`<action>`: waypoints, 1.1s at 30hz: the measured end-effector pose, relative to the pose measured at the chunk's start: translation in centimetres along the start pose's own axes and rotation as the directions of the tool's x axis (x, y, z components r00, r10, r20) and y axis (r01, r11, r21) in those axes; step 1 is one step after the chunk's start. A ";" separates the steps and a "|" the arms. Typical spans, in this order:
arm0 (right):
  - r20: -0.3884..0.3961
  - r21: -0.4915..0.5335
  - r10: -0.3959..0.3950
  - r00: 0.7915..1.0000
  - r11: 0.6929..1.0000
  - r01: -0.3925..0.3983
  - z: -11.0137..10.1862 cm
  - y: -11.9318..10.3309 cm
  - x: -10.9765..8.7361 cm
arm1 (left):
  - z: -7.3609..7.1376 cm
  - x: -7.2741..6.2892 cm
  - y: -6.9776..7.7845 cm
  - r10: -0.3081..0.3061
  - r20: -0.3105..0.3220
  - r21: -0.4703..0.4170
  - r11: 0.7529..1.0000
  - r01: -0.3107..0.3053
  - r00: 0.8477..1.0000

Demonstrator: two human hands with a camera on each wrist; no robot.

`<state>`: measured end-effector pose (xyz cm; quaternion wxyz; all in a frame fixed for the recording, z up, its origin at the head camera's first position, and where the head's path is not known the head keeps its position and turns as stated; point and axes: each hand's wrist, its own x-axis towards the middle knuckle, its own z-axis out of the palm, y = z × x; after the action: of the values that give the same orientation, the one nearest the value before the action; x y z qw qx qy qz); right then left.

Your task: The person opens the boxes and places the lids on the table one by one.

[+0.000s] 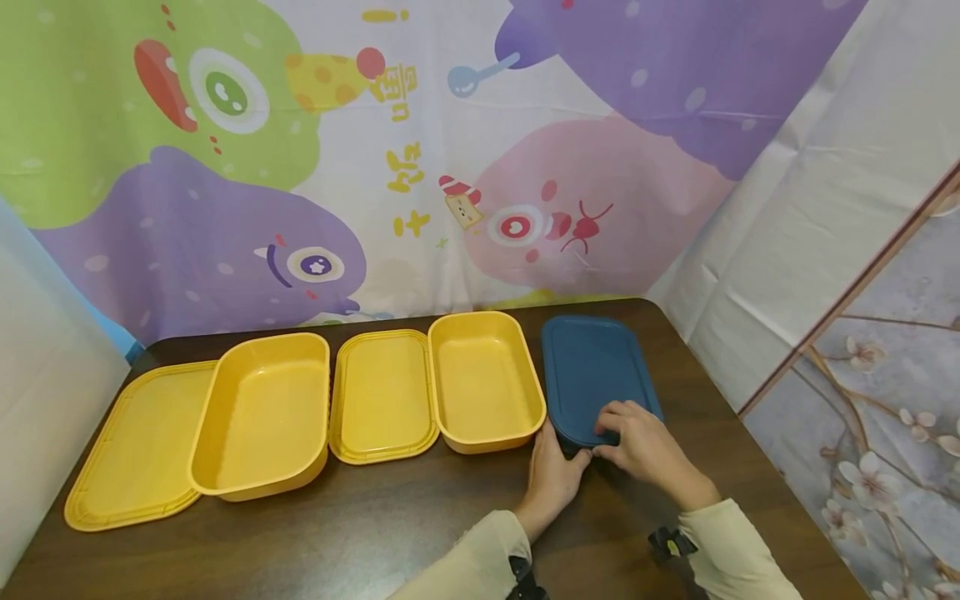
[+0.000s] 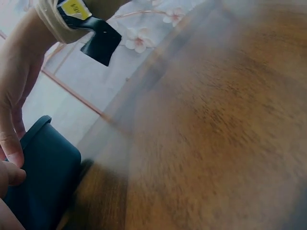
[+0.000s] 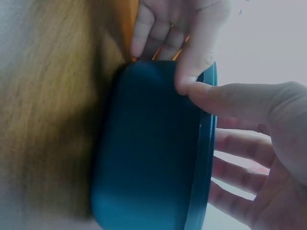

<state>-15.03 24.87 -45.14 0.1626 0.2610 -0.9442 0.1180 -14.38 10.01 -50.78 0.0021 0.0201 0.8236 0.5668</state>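
A dark blue lidded box (image 2: 45,177) stands at the right end of the row, its blue lid (image 1: 596,367) lying on top. My left hand (image 1: 551,479) holds the near left corner of the box, with the fingers along its left side and the thumb on the front wall. From the right, my right hand (image 1: 645,442) pinches the lid's front rim. Its thumb (image 3: 230,98) presses just under the rim, while the other fingers lie over the lid's top. Both thumbs meet at the front wall in the right wrist view.
Left of the blue box stand a small yellow box (image 1: 483,375), a small yellow lid (image 1: 384,396), a larger yellow box (image 1: 266,417) and a larger yellow lid (image 1: 142,450). They share a dark wooden table (image 1: 337,533). A cartoon-printed curtain (image 1: 420,275) hangs behind.
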 end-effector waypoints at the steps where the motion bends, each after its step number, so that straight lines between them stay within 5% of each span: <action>1: 0.008 -0.001 0.008 1.000 1.000 -0.008 0.0 0.0 0.0 | 0.0 0.0 0.0 -0.001 0.001 0.001 1.000 0.001 1.000; 8: 0.043 0.002 0.037 0.998 0.999 -0.037 0.1 -0.4 -0.1 | -0.1 -0.1 0.0 -0.010 0.006 0.007 1.000 0.010 1.000; 25: 0.035 0.005 -0.151 0.988 0.989 0.151 -0.2 0.4 0.6 | 0.0 0.0 -0.1 -0.031 0.018 0.018 0.999 0.031 0.999; 33: 0.015 -0.009 -0.101 0.995 0.995 0.101 0.4 0.0 0.3 | 0.2 0.0 -0.1 -0.026 -0.002 0.018 0.999 0.026 1.000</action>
<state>-15.35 24.58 -45.37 0.1626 0.3086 -0.9315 0.1029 -14.42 10.18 -50.93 0.0087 0.0090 0.8289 0.5593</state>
